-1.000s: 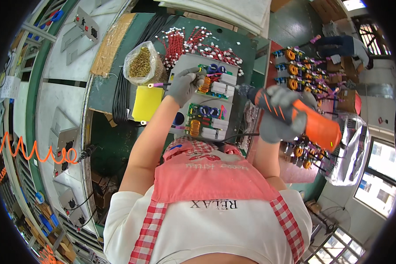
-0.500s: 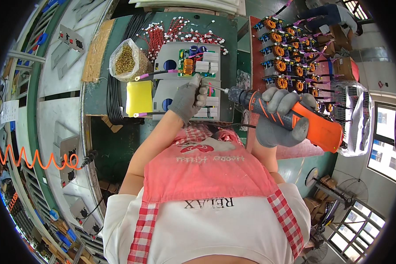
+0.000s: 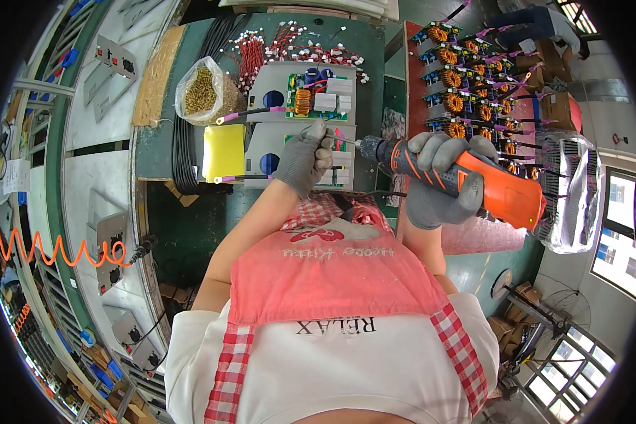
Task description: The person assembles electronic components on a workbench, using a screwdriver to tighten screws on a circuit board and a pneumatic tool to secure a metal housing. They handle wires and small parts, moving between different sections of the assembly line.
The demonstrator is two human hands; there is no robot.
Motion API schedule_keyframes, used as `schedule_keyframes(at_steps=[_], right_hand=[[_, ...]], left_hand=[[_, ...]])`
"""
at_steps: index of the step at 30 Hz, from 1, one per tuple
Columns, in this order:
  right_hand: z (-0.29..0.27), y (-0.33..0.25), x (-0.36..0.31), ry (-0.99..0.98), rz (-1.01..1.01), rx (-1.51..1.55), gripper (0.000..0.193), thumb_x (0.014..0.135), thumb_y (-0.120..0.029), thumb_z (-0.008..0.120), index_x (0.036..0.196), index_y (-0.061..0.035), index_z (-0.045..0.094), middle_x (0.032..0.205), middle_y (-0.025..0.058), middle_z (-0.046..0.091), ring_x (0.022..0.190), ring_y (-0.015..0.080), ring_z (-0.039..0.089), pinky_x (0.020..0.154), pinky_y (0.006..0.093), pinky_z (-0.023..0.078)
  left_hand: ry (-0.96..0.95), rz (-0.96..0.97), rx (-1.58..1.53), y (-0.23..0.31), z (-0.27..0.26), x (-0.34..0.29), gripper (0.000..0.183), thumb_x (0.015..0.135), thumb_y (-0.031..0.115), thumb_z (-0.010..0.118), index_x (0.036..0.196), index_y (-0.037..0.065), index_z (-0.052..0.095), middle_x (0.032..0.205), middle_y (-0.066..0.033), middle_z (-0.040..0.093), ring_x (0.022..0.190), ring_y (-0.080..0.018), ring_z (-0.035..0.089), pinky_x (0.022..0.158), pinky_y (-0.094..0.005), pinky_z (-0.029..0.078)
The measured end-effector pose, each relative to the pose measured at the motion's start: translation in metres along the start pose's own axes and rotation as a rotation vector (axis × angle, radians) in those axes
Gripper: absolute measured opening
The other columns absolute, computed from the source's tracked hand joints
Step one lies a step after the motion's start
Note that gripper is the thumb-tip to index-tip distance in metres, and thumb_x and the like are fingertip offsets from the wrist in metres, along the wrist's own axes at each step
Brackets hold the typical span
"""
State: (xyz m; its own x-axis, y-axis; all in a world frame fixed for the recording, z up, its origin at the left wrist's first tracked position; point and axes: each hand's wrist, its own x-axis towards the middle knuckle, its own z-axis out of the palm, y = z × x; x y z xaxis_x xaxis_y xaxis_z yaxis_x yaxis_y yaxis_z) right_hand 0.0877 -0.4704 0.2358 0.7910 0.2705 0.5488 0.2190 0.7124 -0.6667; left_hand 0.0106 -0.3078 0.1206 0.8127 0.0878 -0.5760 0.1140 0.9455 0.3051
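Note:
An orange and black power screwdriver (image 3: 505, 198) lies level in my right hand (image 3: 442, 187), whose gloved fingers wrap round its body. Its thin bit points left, with the tip at the fingers of my left hand (image 3: 305, 162). That hand, also in a grey glove, is closed in a pinch; whatever it holds is too small to make out. Under the left hand is a grey metal plate with a circuit board, partly hidden by the glove. Just beyond it lies a second metal plate (image 3: 260, 94) carrying a green circuit board (image 3: 320, 104) with a copper coil.
Left of the plates are an open bag of brass-coloured screws (image 3: 203, 95), a yellow pad (image 3: 223, 153) and black cables (image 3: 184, 152). Red wires with white connectors (image 3: 251, 60) lie behind. Several coil boards (image 3: 454, 102) fill the red table at right. A person (image 3: 540, 25) bends at the far right.
The screwdriver and my right hand have shifted slightly left, bringing the bit closer to my left fingers. My left hand stays nearly in place, still pinched.

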Motion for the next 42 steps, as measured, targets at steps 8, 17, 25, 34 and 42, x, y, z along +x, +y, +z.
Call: schedule_keyframes(at_steps=[8,17,25,34,42], right_hand=[[-0.024,0.032,0.009,0.05,0.038,0.01,0.039,0.081,-0.017,0.059,0.114,-0.007,0.04,0.071,0.0086,0.055,0.064,0.0219,0.056,0.069,0.0437,0.048],[-0.076,0.114,0.015,0.177,0.093,-0.25,0.031,0.082,0.0,0.052,0.109,0.0012,0.039,0.071,0.0106,0.058,0.064,0.0205,0.059,0.072,0.0396,0.054],[-0.083,0.129,0.017,0.168,0.195,-0.343,0.035,0.081,-0.008,0.055,0.112,0.0002,0.041,0.07,0.0102,0.057,0.064,0.0204,0.058,0.072,0.045,0.053],[-0.085,0.143,0.031,-0.17,0.517,-0.3,0.031,0.077,0.009,0.045,0.105,-0.0035,0.043,0.065,0.0088,0.053,0.059,0.0206,0.056,0.062,0.0394,0.051],[-0.082,0.151,0.025,-0.42,0.404,-0.425,0.03,0.074,0.01,0.044,0.1,-0.0036,0.046,0.062,0.0063,0.051,0.056,0.0167,0.051,0.061,0.0365,0.049]], left_hand=[[0.106,-0.231,0.254,-0.017,0.007,0.005,0.035,0.09,0.04,0.058,0.092,0.005,0.056,0.069,0.0021,0.052,0.051,-0.0051,0.042,0.045,-0.0179,0.033],[0.12,0.134,0.37,0.011,-0.016,-0.01,0.022,0.092,0.011,0.05,0.107,-0.003,0.058,0.093,-0.0081,0.062,0.076,-0.0113,0.057,0.066,-0.0224,0.047],[0.208,0.202,0.157,0.016,-0.032,-0.002,0.021,0.095,0.006,0.041,0.11,-0.005,0.051,0.102,-0.0195,0.06,0.085,-0.0199,0.062,0.071,-0.0274,0.054],[0.167,0.188,0.238,0.023,-0.032,0.003,0.022,0.097,0.013,0.044,0.11,-0.003,0.05,0.095,-0.0151,0.061,0.075,-0.0148,0.058,0.061,-0.0236,0.05],[0.16,0.229,0.148,0.026,-0.048,-0.003,0.015,0.095,0.014,0.051,0.103,0.002,0.056,0.086,-0.0071,0.06,0.069,-0.0108,0.055,0.057,-0.0212,0.046]])
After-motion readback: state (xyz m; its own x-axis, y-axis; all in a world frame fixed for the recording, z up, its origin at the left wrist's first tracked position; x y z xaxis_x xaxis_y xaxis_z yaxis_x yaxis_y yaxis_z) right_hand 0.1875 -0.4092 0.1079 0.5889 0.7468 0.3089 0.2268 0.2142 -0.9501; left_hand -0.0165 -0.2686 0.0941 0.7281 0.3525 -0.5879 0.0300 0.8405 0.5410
